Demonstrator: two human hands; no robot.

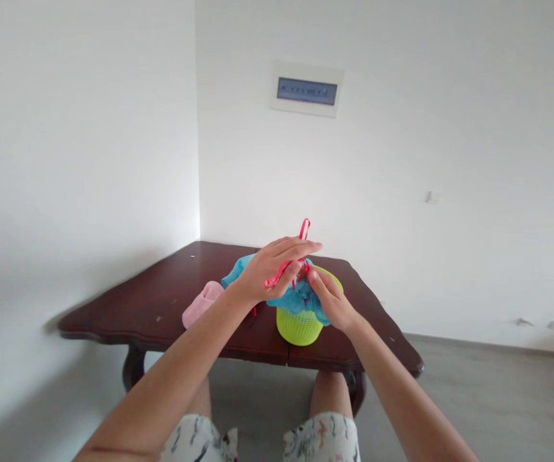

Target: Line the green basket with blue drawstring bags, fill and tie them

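A thin red ribbon forms a loop above my hands, and more of its strands run between them. My left hand has its fingers stretched forward, with part of the ribbon caught between thumb and forefinger. Lower and to the right, my right hand pinches the ribbon, thumb against fingers. Directly beneath both hands is a gathered light blue cloth, bunched over the top of a lime green mesh basket. The basket stands upright on the table; its opening is mostly hidden.
On the dark brown wooden table, a rolled pink towel lies left of the basket. Another blue cloth is behind my left wrist. A white wall with an electrical panel rises behind the table.
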